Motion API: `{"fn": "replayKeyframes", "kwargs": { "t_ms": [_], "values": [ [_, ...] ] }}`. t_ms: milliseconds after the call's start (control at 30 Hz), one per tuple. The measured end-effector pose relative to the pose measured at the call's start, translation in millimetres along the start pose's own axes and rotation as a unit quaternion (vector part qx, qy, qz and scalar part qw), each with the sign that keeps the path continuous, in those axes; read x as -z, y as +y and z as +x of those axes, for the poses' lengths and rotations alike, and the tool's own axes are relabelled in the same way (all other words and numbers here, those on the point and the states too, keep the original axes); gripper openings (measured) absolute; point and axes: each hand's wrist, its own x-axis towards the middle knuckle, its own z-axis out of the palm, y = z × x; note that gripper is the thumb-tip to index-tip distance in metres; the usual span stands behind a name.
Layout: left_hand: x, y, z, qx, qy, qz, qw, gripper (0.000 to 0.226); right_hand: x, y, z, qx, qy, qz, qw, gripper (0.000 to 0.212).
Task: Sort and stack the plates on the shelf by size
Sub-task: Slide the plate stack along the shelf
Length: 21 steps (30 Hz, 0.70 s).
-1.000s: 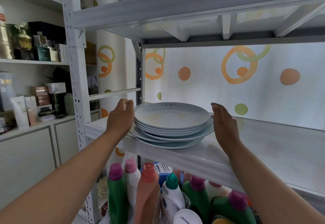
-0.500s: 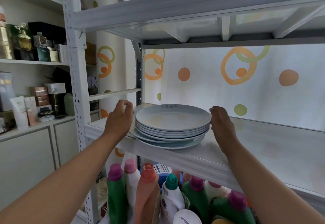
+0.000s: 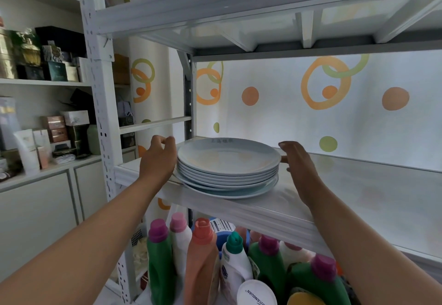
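Note:
A stack of several pale blue-white plates [image 3: 228, 161] sits at the left end of the white metal shelf [image 3: 282, 211]. The smaller plates lie on top and a wider plate shows at the bottom. My left hand [image 3: 157, 161] cups the stack's left side, its fingers curled at the rim. On the other side, my right hand [image 3: 299, 163] lies with straight fingers along the right side, thumb touching the rim.
The shelf board runs bare to the right of the plates, with another shelf [image 3: 263, 1] overhead. Detergent bottles [image 3: 203, 257] crowd the space below. A white upright post [image 3: 100, 118] stands left, with boxes on side shelves [image 3: 47, 75] beyond it.
Both hands have closed in on the stack: the right hand moved left until it touches the rim. The upper plates now sit more squarely over the bottom ones.

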Motion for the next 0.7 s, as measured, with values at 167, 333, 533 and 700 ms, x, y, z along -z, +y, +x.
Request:
{"fn": "replayKeyframes", "kwargs": {
  "t_ms": [167,333,533,700],
  "values": [
    [-6,-1,-4,0.018,-0.032,-0.025,0.999,0.039,-2,-1,-3,0.006,-0.049,-0.047,0.998,0.020],
    [-8,-4,-6,0.027,-0.084,-0.038,0.995,0.035,1,-3,-5,-0.016,-0.001,-0.072,0.997,0.028],
    [-11,0,-5,0.099,-0.167,-0.186,0.963,0.020,0,-2,-5,-0.029,0.031,-0.130,0.991,0.041],
    [-14,1,-6,0.125,-0.178,-0.225,0.950,0.029,2,-2,-5,-0.033,0.012,-0.133,0.991,0.024]
  ]
}}
